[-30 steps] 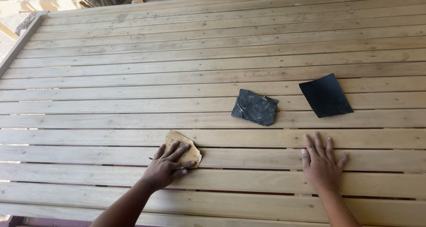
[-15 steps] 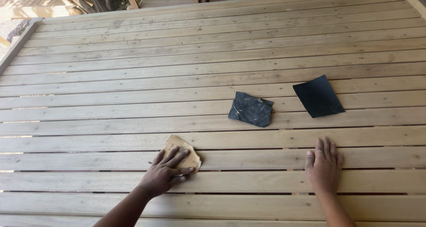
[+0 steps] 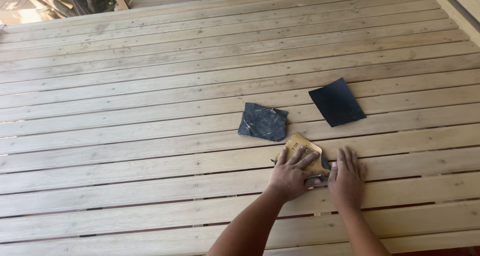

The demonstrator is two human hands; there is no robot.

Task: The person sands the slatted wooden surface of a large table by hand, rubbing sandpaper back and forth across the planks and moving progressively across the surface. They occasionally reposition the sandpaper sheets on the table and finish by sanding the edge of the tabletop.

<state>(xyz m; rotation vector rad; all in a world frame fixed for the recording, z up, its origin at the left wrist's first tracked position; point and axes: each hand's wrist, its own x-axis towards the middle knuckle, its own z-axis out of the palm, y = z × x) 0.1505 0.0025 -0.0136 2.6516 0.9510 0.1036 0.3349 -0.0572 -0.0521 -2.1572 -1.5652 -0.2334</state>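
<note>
Head view: your left hand [image 3: 291,175] has slid sandpaper [image 3: 301,151] rightward along deck [image 3: 125,136]; right hand [image 3: 346,180] has closed in, now touching its edge. Fingers of both splayed flat, pressing, nothing gripped. Sanding patch has shifted right. Worn sheet [image 3: 262,122] just beyond, dark sheet [image 3: 336,102] farther right; neither obstructs.

3 sandpaper sheets: 2 dark [image 3: 262,122] [image 3: 336,102], 1 tan [image 3: 301,148], prob. folded; 2 hands [image 3: 291,176] [image 3: 346,180].
</note>
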